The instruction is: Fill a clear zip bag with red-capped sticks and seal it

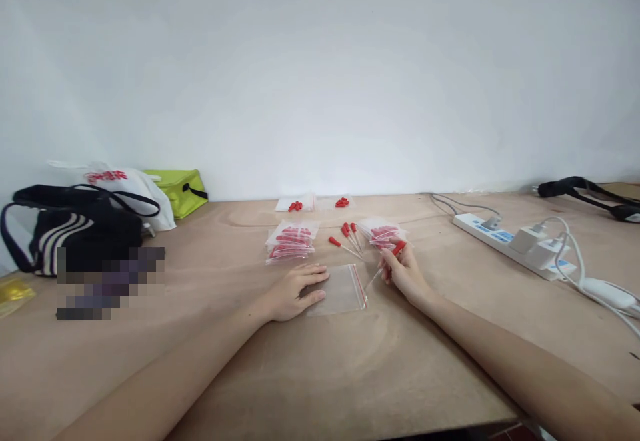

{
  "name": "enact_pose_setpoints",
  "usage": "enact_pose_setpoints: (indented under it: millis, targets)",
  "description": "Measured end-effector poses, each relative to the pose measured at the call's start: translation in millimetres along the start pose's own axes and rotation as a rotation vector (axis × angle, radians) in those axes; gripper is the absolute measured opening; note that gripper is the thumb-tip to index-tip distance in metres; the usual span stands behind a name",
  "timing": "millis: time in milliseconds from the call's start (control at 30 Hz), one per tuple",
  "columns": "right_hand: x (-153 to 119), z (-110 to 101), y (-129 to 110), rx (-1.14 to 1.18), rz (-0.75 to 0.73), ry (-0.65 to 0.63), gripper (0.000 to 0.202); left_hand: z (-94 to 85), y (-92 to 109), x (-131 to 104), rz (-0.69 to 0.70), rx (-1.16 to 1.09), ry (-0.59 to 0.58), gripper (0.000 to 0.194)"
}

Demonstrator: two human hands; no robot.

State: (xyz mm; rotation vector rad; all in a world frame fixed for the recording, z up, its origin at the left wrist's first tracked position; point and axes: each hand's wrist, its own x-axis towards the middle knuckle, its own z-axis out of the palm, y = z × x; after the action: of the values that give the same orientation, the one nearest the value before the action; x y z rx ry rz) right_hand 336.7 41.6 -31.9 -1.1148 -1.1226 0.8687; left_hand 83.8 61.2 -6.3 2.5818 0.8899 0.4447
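Observation:
A clear zip-lock bag [337, 291] lies flat on the table, its red-lined opening facing right. My left hand [295, 292] rests on the bag's left end with fingers stretched out. Pinched in my right hand [404, 273] is a dropper [399, 248] with a red rubber bulb and a thin clear tube. Its tip points down-left, close to the bag's opening; I cannot tell whether it is inside. Several similar droppers [346, 231] lie just beyond the bag. Stacks of filled bags stand to the left [291, 241] and right [383, 231] of them.
Small red bulbs [296, 207] lie on clear bags by the wall, with another group of bulbs [342, 203] beside them. A white power strip [505, 244] with chargers and cables is at right. A black bag [85, 234] and a green box-shaped bag [183, 191] stand at left.

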Motion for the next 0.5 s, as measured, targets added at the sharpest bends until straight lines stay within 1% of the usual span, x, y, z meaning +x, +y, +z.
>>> enact_pose_setpoints:
  millis: [200,300,367,500]
  targets:
    - [-10,11,-6,0.047,0.051,-0.022,0.041,0.0,0,0,-0.022,0.015,-0.02,0.041]
    - [-12,14,-8,0.041,0.05,-0.039,0.042,0.1,-1,0,-0.019,0.018,-0.024,0.041]
    - [-10,13,-7,0.021,0.024,-0.027,0.042,0.1,0,0,-0.02,0.019,-0.025,0.041]
    - [-3,4,-3,-0.016,-0.002,0.049,0.042,0.0,0,0,-0.018,0.019,-0.028,0.042]
